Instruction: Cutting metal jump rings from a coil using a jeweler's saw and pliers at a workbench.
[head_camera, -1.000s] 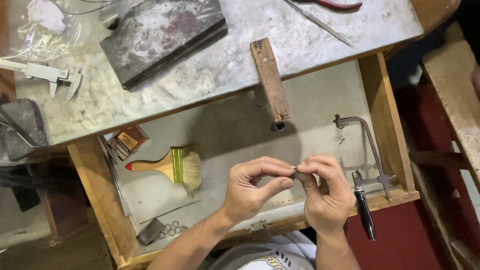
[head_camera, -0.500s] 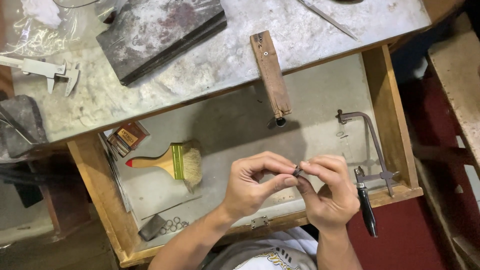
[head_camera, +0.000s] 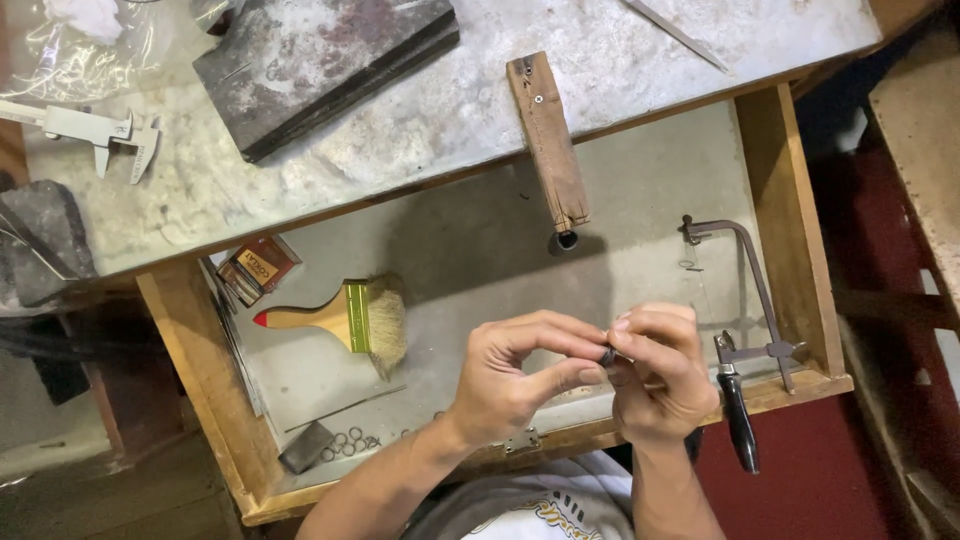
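we take the drawer (head_camera: 790, 190) as our landmark, pulled out below the bench (head_camera: 420, 130) and lined with grey. on the bench above the drawer's left half lies a dark slab (head_camera: 320, 55), with a caliper (head_camera: 95, 130) further left, well apart from the drawer. a wooden peg (head_camera: 548, 140) juts from the bench edge out over the drawer's middle.

inside the drawer, a saw (head_camera: 745, 320) lies along the right wall, its black handle hanging past the front rail. a brush (head_camera: 345, 315) with a wooden handle and green band rests in the left half, and a small box (head_camera: 255, 270) sits in the back left corner. a few small rings (head_camera: 350, 442) lie by the front left corner.

over the drawer's front rail, near the middle, our left hand (head_camera: 510, 375) and right hand (head_camera: 660, 375) meet fingertip to fingertip. between them we pinch a small dark ring (head_camera: 607, 355), the grip narrow, thumbs and forefingers of both hands closed on it. it is too small for us to tell more about it.
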